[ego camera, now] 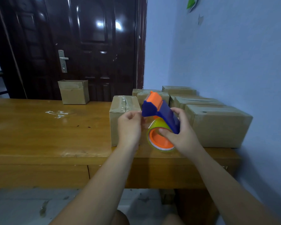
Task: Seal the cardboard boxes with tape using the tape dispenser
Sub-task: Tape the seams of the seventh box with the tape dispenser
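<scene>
Dark glossy door (91, 46) with a metal handle (63, 60), reflecting light. Pale blue wall (225, 54) to its right. Wooden table (39, 135) in front, grey floor (23, 205) beneath.

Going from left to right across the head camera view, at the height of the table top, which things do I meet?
Open-topped cardboard box → left hand → blue and orange tape dispenser → right hand → large closed cardboard box.

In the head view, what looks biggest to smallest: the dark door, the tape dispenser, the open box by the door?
1. dark door
2. tape dispenser
3. open box
The dispenser is nearer the camera, so its lead over the box is unsure.
</scene>
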{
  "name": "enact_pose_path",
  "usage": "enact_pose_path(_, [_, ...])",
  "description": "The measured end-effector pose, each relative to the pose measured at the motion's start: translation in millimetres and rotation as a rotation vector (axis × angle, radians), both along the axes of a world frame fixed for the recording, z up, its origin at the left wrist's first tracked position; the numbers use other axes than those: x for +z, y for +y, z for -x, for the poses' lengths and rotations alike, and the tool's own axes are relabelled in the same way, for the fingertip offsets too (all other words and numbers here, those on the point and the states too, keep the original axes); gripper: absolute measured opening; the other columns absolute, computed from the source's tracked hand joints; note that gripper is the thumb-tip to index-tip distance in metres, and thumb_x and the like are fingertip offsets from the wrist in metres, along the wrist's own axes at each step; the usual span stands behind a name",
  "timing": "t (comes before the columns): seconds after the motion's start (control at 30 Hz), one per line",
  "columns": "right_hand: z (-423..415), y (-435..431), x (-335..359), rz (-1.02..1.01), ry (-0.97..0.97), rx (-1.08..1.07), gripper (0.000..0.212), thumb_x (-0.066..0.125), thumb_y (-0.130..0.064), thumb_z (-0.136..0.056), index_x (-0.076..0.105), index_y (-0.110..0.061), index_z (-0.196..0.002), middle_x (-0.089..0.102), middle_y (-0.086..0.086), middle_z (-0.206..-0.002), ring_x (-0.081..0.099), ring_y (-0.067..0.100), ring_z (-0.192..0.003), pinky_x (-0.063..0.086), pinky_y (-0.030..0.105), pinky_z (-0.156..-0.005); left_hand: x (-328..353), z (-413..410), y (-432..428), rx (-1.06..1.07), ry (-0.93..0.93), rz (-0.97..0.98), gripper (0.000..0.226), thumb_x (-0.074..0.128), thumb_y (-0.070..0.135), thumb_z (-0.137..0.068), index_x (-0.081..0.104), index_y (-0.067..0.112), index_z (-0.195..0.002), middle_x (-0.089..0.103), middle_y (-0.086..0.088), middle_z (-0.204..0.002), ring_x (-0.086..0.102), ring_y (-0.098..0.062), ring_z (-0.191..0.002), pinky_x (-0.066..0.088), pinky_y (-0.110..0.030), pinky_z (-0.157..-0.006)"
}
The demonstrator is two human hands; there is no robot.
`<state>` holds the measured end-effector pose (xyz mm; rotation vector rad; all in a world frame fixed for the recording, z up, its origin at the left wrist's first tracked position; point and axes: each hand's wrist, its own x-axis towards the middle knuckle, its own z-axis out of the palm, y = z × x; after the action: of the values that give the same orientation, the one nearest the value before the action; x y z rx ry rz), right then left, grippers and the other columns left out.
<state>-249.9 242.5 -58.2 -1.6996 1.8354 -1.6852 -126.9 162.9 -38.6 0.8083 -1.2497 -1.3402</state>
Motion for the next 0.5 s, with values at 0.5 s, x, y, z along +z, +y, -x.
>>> enact_pose_path(0.5, [-5.4,0.7,40.1,-0.032,0.075,0.156,0.059,0.072,-0.048,-0.063,0.042,-0.05,-0.114,0.053,-0.019,-0.117,0.056,0.004,-0.107,0.052,0.018,-0.079,9.1,-38.2,-15.1,-0.028,0.107,-0.149,0.02,0.058,0.012,-0.092,0.063,0.009,-0.111,0.066,-0.009,-0.09,0.061,-0.015,-0.075,0.056,-0.029,-0.075])
